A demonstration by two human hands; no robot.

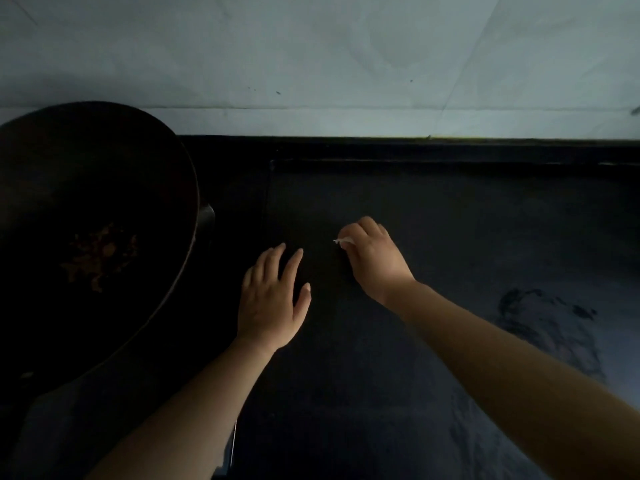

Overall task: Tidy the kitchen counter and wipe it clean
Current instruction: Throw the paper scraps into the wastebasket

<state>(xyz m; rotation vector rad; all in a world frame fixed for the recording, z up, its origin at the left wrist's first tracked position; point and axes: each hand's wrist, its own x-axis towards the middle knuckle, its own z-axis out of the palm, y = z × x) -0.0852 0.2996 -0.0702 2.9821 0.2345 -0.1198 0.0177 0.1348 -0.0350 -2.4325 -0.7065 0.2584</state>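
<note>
On dark counter (450,237) | right hand (374,261) fingers pinch white scrap (344,241) at their tips | left hand (272,306) fingers spread

Right hand (372,259) pinching white scrap (343,241); left hand (272,299) flat on counter (450,237)

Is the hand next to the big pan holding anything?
No, the left hand has straight, spread fingers with nothing in them; only the right hand pinches a small white scrap.
</note>
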